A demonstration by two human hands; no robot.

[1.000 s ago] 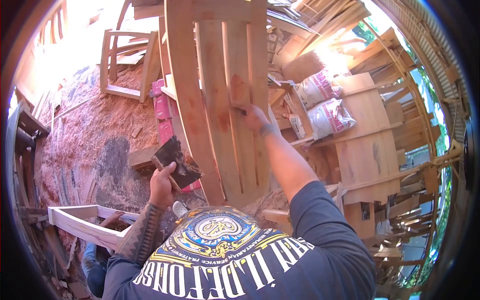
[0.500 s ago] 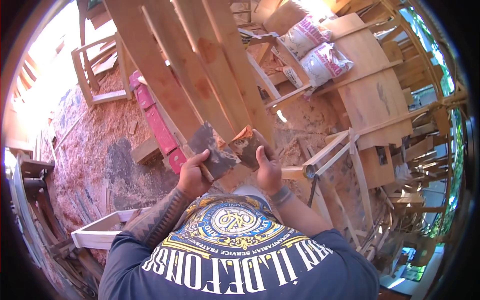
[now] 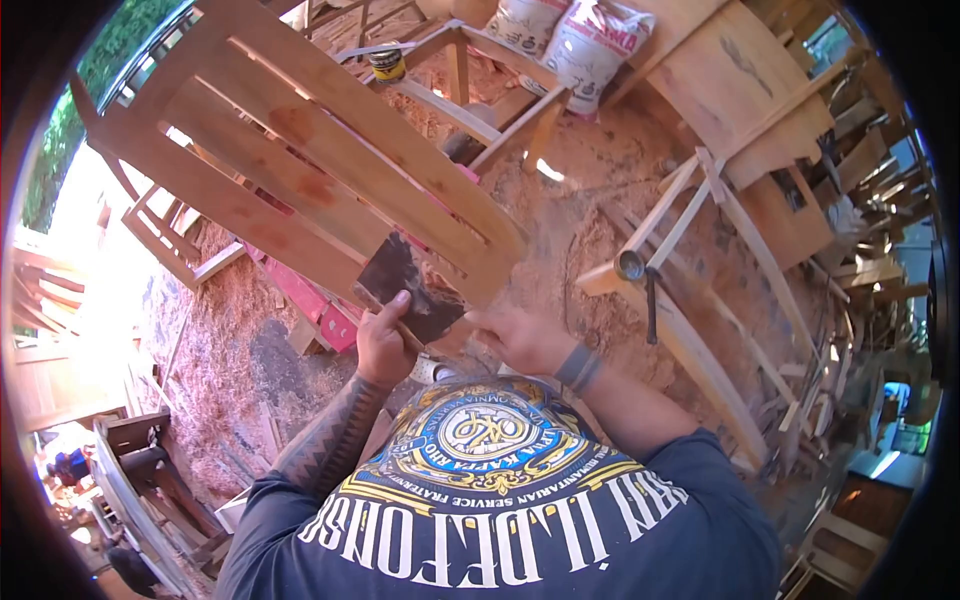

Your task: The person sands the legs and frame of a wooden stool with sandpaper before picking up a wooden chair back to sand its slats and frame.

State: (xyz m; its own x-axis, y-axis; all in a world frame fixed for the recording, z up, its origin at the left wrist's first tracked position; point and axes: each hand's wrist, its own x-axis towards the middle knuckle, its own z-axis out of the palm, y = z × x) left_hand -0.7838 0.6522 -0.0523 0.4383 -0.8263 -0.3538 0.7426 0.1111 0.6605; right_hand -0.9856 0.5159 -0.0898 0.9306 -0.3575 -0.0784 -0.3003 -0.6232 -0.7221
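Observation:
My left hand (image 3: 386, 345) is closed round the near-left edge of a dark, flat, square plate (image 3: 393, 277), thumb on top. A pale, uneven smear marks the plate's right side. My right hand (image 3: 525, 340) is at that plate's right edge with its fingers bent and closed. What those fingers hold is hidden and slightly blurred. Just beyond both hands lies a long slatted wooden panel (image 3: 312, 186) with reddish-brown stains, its near end close to the plate.
A pink-red strip (image 3: 300, 293) lies below the panel's left side. A yellow-and-black can (image 3: 387, 66) stands beyond it. White printed sacks (image 3: 600, 45) are at the top. Right of me stands a wooden frame (image 3: 690, 375). Sawdust covers the ground.
My view has turned, so the slatted panel now slants up to the left. My right hand moved in against the left plate; the smaller dark piece it held apart earlier is now hard to distinguish.

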